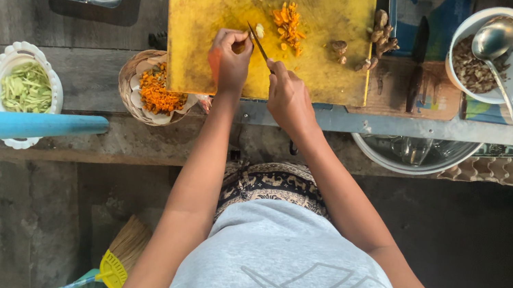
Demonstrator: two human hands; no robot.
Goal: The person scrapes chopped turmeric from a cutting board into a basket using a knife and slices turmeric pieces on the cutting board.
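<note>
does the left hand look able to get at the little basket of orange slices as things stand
Probably yes. The left hand rests on the yellow cutting board, and the basket of orange slices sits just beside the board's near corner, below that hand. Nothing lies between them, though the board's edge overlaps the basket's rim.

Right hand (289, 94) holds knife (259, 44) over cutting board (225, 0)

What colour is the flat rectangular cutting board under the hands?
The flat rectangular cutting board is yellow with dark stains, seen in the head view.
</note>
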